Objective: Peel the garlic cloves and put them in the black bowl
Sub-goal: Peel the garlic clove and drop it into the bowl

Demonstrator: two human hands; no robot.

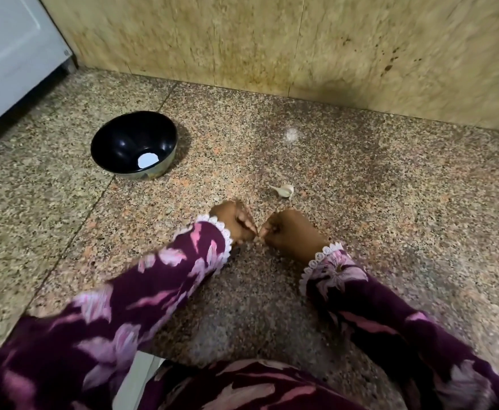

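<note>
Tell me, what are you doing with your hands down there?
A person is working on garlic at a speckled stone counter. The left hand and right hand are curled fingertip to fingertip, pinching something too small to make out. One unpeeled garlic clove lies just beyond them. The black bowl sits off to the left, with only a white round spot inside.

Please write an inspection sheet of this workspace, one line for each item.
Surface: speckled granite counter, with a pale smudge.
Job's things: black bowl at the left, a white spot inside; one unpeeled garlic clove lying apart from both hands.
Clutter: nothing seen.
Hands: left hand and right hand curled, fingertips meeting; whatever they pinch is hidden.
Cables: nothing seen.
Surroundings: stained stone wall behind; white appliance at the far left.
</note>
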